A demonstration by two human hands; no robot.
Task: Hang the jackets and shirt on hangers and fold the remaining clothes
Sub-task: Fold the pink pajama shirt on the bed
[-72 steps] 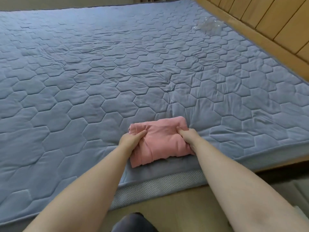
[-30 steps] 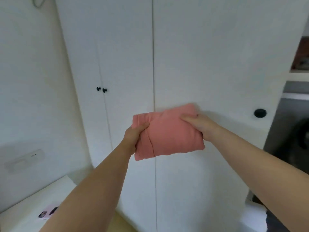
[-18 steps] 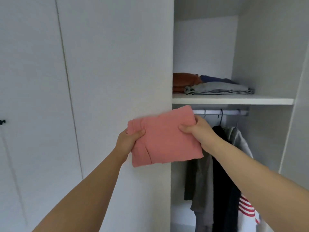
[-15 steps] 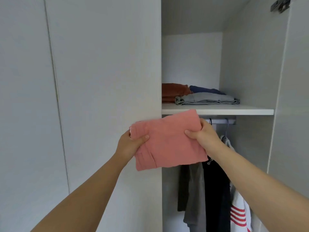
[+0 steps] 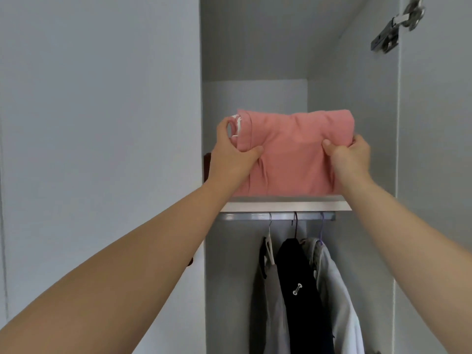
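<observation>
Head view: both hands grip a folded pink garment held up inside the open wardrobe, at shelf height. The left hand pinches its left end, thumb across the front, and the right hand clasps its right end. The garment's lower edge is hidden behind the shelf lip. Below, a rail carries three hangers, with a black jacket in the middle.

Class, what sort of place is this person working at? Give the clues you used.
Most likely an open wardrobe in a home: a white shelf above a hanging rail, clothes on hangers beneath it, and a door hinge at upper right.
</observation>
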